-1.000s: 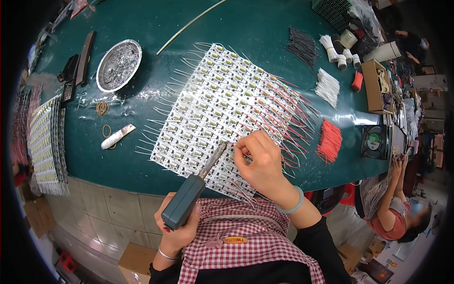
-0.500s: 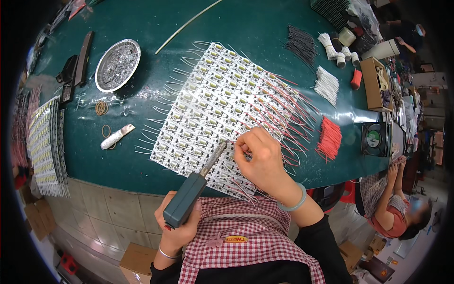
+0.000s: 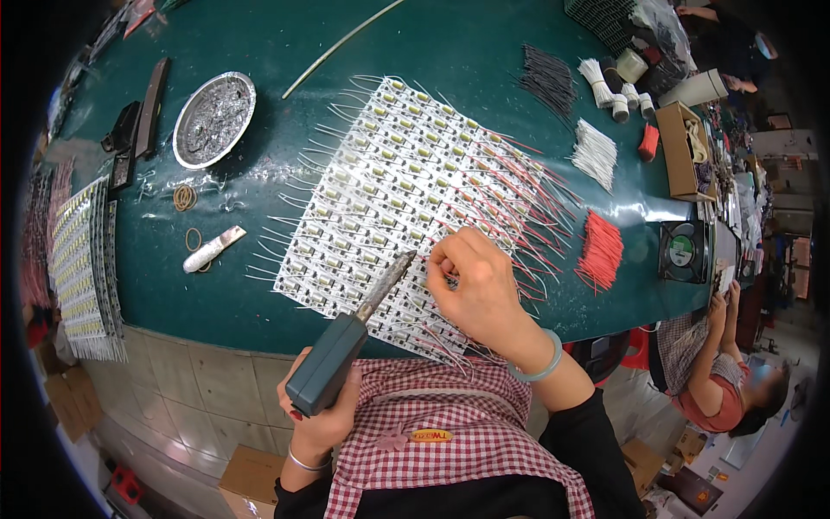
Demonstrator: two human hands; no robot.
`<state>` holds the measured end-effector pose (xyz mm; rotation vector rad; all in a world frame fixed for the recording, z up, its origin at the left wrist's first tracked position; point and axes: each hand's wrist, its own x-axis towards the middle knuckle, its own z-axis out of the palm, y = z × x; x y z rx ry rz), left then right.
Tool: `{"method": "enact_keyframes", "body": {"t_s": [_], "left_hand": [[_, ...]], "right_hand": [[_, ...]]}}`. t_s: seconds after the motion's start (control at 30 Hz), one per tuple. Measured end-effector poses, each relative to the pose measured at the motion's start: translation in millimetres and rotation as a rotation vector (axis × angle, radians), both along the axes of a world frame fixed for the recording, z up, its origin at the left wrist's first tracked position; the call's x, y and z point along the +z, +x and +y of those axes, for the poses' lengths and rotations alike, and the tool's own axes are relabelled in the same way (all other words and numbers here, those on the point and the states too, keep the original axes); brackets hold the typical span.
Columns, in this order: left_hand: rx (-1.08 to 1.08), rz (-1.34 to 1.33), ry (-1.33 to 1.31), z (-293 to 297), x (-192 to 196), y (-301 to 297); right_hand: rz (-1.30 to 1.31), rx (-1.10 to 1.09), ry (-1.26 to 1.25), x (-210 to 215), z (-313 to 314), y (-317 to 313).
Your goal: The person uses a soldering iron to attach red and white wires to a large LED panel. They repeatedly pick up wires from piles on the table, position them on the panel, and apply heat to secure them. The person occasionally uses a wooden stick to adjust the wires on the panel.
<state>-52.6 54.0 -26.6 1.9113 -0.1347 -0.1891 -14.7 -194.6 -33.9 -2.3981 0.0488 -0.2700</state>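
Since the earlier frame the right hand [image 3: 480,290] had slid a little along the near edge of the white panel of small circuit boards with white and red wire leads [image 3: 406,186], and the tip of the grey-green pistol-grip soldering iron [image 3: 341,355] had followed.

In the head view, the left hand [image 3: 322,413] was closed around the iron's handle, just below the panel, its tip touching the panel's near rows. The right hand rested on the panel, fingertips pinched narrowly at a lead. Left of the panel lay a round metal dish of solder dross [image 3: 213,118]; right of it, a bundle of red wires [image 3: 599,251].
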Motion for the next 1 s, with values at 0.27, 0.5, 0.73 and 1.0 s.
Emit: {"method": "enact_keyframes", "body": {"t_s": [0.27, 0.5, 0.73, 1.0], "left_hand": [[-0.089, -0.084, 0.029, -5.7, 2.1, 7.1], [-0.080, -0.055, 0.033, -5.3, 2.5, 6.9], [0.072, 0.055, -0.053, 5.2, -2.2, -5.8], [0.336, -0.519, 0.090, 34.3, -6.3, 25.5]], "right_hand": [[0.042, -0.003, 0.010, 2.7, -1.3, 2.2], [0.068, -0.002, -0.006, 4.4, -2.1, 3.2], [0.093, 0.004, 0.005, 4.7, -1.7, 3.5], [0.063, 0.000, -0.022, 4.9, -4.7, 3.2]]}}
